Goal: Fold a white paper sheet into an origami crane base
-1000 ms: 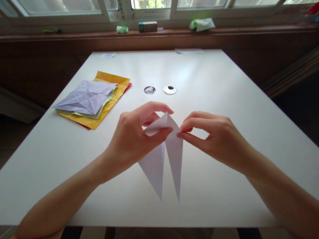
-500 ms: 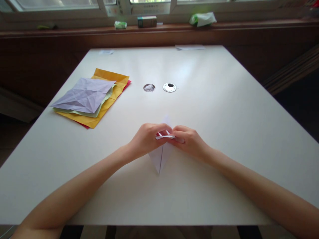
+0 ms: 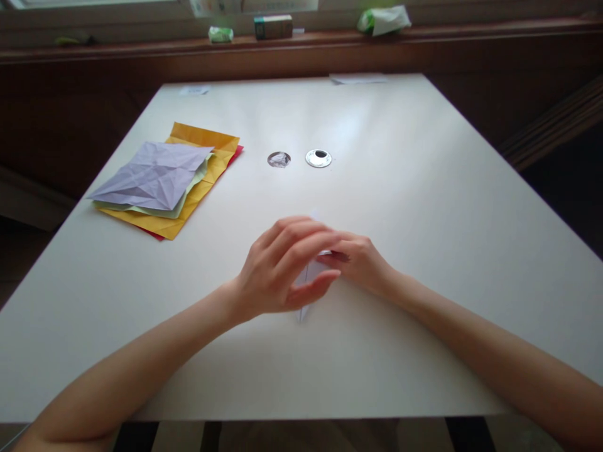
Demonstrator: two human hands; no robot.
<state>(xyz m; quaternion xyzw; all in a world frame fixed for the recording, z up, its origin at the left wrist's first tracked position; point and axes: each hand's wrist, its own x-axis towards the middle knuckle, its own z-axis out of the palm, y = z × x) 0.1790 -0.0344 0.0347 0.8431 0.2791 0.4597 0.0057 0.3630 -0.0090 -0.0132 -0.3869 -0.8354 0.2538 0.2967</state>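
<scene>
A folded sheet of pale paper (image 3: 308, 307) lies on the white table, its narrow tip toward me and a crease down its middle. Most of it is hidden under my hands. Above it my left hand (image 3: 287, 267) is raised, thumb and fingers apart with nothing between them. My right hand (image 3: 360, 254) rests at the paper's right side, its bent fingers closed on the folded paper; the fingertips are partly covered by my left hand.
At the left of the table (image 3: 424, 188) lies a stack of creased sheets: lilac paper (image 3: 155, 172) on top, then light green, yellow paper (image 3: 207, 179) and red. Two round holes, one with a metal ring (image 3: 319, 158), sit mid-table. A small box (image 3: 274, 27) stands on the sill.
My left hand has let go of the paper, opened its fingers and risen over it. The right hand has stayed nearly in place. The view has tilted slightly downward.
</scene>
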